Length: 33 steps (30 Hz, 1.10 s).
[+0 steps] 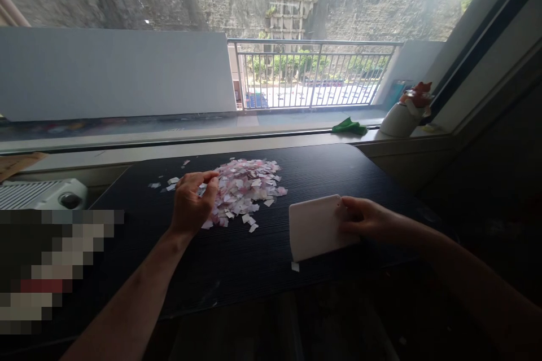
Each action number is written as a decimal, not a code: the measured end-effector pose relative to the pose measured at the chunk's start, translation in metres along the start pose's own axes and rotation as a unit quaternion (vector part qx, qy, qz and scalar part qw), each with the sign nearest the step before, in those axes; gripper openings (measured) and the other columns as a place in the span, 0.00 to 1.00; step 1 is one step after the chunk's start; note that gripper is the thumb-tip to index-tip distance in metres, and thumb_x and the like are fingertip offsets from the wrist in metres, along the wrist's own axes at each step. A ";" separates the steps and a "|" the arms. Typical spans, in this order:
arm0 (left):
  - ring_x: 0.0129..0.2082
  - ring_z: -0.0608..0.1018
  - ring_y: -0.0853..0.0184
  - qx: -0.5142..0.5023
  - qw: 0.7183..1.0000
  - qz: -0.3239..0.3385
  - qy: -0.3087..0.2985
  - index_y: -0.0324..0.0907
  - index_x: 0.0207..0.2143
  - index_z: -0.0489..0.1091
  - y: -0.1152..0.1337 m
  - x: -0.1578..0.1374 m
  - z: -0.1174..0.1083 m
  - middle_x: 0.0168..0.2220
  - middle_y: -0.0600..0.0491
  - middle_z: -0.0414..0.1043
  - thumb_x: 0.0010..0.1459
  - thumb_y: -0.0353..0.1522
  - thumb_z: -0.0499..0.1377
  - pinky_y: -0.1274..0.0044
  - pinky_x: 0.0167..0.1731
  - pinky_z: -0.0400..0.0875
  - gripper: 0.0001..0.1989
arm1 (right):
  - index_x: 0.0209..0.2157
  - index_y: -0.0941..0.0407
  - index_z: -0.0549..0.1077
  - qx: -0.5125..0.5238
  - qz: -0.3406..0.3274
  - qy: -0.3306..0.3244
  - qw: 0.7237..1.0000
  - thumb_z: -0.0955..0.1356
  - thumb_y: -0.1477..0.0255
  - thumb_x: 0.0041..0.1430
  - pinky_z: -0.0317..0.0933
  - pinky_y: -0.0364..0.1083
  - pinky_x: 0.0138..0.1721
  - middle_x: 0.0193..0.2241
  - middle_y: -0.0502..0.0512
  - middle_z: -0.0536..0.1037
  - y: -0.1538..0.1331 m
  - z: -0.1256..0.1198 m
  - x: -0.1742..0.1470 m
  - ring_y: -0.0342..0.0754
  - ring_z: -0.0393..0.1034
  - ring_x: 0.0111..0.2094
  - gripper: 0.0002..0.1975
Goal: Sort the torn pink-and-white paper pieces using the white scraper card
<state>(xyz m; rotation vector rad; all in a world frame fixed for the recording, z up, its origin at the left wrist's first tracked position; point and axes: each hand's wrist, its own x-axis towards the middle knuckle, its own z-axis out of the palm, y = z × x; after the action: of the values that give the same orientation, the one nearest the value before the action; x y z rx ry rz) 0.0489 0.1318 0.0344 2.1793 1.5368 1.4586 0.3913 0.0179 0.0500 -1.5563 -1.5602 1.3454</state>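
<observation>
On the black table [237, 259] lies a heap of small white and pink paper scraps [243, 186]. My left hand [195, 197] is at the heap's left edge, with thumb and index fingertips close together in a pinch. Whether a scrap is between them I cannot make out. To the right of the heap, my right hand [366, 217] grips a white rectangular plastic piece [315, 227] with rounded corners by its right edge. The piece stands tilted over the tabletop; its far side is hidden. One loose scrap [295, 266] lies just below its lower left corner.
A few stray scraps [173, 181] lie left of the heap. Behind the table, a window sill bears a green cloth [349, 126] and a white pot-like figure [398, 119] with an orange top. A white slatted appliance [40, 194] stands at left, near a pixelated area.
</observation>
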 end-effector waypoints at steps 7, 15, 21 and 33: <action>0.42 0.76 0.58 0.006 1.000 -0.004 -0.003 0.41 0.36 0.76 0.001 0.000 -0.001 0.37 0.50 0.77 0.55 0.38 0.53 0.64 0.50 0.67 0.15 | 0.32 0.57 0.70 0.002 0.011 -0.033 0.999 0.73 0.68 0.44 0.67 0.47 0.37 0.29 0.50 0.76 -0.006 0.004 -0.015 0.52 0.73 0.37 0.13; 0.42 0.76 0.58 0.011 1.000 -0.004 -0.005 0.42 0.35 0.76 0.000 0.001 -0.001 0.36 0.50 0.78 0.55 0.38 0.53 0.64 0.49 0.67 0.14 | 0.33 0.56 0.69 0.013 -0.001 -0.033 0.999 0.72 0.69 0.47 0.67 0.47 0.37 0.31 0.50 0.76 -0.008 0.007 -0.012 0.50 0.73 0.37 0.12; 0.42 0.76 0.58 0.009 1.000 -0.002 -0.002 0.41 0.35 0.76 0.001 0.000 -0.001 0.36 0.50 0.78 0.55 0.38 0.53 0.65 0.49 0.67 0.15 | 0.36 0.57 0.70 0.020 -0.006 -0.050 0.999 0.71 0.72 0.46 0.66 0.45 0.36 0.34 0.52 0.77 -0.010 0.009 -0.008 0.50 0.73 0.37 0.13; 0.42 0.76 0.59 0.003 1.000 0.001 0.007 0.41 0.35 0.76 -0.002 0.001 0.001 0.36 0.50 0.78 0.54 0.38 0.54 0.66 0.50 0.66 0.14 | 0.36 0.56 0.71 0.019 0.011 -0.027 0.999 0.73 0.68 0.44 0.68 0.46 0.36 0.31 0.51 0.78 -0.030 0.006 -0.025 0.51 0.74 0.36 0.15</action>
<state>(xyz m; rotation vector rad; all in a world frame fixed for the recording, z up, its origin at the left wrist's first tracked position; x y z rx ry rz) 0.0479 0.1337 0.0334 2.1789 1.5459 1.4762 0.3783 -0.0020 0.0812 -1.5294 -1.5461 1.4317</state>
